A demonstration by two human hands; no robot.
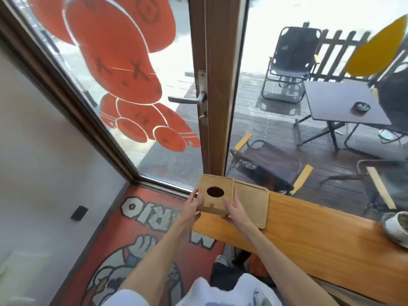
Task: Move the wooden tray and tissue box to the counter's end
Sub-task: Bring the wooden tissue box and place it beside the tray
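Our left hand and right hand clasp the tissue box by opposite sides beside the wooden tray; rigid, seemingly light.

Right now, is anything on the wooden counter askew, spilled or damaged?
Nothing looks spilled or damaged. The square light-wood tissue box with a round hole is held by the left hand and right hand at the counter's end, partly past its edge, beside the flat light-wood tray. Its hole shows no tissue.
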